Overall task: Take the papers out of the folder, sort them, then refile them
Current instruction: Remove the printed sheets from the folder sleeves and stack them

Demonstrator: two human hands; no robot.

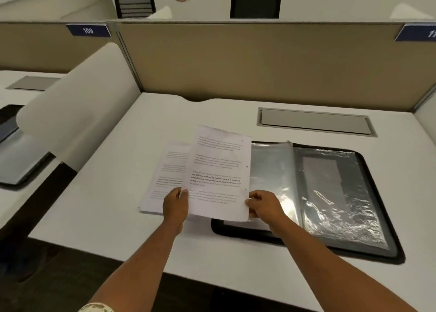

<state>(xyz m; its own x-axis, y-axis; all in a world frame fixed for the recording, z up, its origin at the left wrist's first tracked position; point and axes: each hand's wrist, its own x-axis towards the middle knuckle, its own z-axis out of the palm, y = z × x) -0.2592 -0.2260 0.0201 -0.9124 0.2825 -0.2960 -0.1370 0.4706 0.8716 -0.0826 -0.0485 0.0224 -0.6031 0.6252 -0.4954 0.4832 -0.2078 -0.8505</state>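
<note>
Over the folder's (pixel 306 217) left half, the sheet (pixel 219 175) I pinch with left hand (pixel 175 204) and right hand (pixel 264 204) hides it; paper stack (pixel 165 177) just left, print unreadable.

Both forearms bare; left arm w/ patterned pale sleeve edge (pixel 96 308) (barely in view).
</note>
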